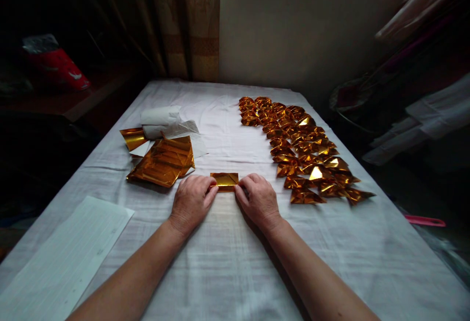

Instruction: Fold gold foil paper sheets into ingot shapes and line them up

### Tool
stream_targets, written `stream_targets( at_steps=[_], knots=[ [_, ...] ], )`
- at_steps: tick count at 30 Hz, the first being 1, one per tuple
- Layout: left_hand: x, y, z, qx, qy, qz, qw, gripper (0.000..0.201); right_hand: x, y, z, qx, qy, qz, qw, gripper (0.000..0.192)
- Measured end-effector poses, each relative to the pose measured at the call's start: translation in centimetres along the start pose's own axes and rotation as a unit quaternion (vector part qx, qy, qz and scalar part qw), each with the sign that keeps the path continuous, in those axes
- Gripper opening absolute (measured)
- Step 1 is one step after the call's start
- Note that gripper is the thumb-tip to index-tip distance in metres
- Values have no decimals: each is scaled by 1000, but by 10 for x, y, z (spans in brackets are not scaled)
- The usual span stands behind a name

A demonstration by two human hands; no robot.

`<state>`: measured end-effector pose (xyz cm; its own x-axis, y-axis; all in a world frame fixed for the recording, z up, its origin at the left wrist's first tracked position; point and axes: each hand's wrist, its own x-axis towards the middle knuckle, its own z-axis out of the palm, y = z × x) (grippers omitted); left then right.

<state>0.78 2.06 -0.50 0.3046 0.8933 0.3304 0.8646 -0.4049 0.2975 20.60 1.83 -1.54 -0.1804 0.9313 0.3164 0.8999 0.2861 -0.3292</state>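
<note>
A small folded sheet of gold foil paper [225, 180] lies flat on the white cloth, pinched at both ends. My left hand [193, 198] is closed on its left end, thumb and fingers at the near corner. On the right end, my right hand [259, 198] grips in the same way. Beyond my right hand, several folded gold foil ingots [293, 140] sit in slanting rows. Left of my left hand is a loose stack of gold foil sheets [161, 162], slightly overlapping one another.
Crumpled white tissue paper [161, 115] lies behind the foil stack. A pale lined paper sheet [66, 262] rests at the left front of the cloth-covered table [220, 272]. A red container [58, 69] stands on a side surface. Near the right edge is a pink handle [426, 220].
</note>
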Motion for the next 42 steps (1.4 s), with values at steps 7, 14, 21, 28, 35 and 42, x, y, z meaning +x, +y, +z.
stream_targets(
  at_steps=[7,14,21,28,35,42],
  knots=[
    [3,1,1,1,-10,-19,1000,13,-1,-2,2,-6,16,-5,1000,16],
    [1,-2,0,17,0,-20,1000,12,1,-3,2,-3,13,9,1000,10],
    [-17,17,1,26,15,156,987,27,1,-4,2,-1,-7,26,1000,6],
    [-22,20,5,32,-44,149,987,41,1,-3,1,5,-1,25,1000,6],
    [-30,8,-4,50,-39,123,990,39,0,-2,1,2,-3,18,1000,8],
    [-36,-1,-4,66,-41,110,991,41,-1,-2,-2,-9,16,-6,1000,13]
  ],
)
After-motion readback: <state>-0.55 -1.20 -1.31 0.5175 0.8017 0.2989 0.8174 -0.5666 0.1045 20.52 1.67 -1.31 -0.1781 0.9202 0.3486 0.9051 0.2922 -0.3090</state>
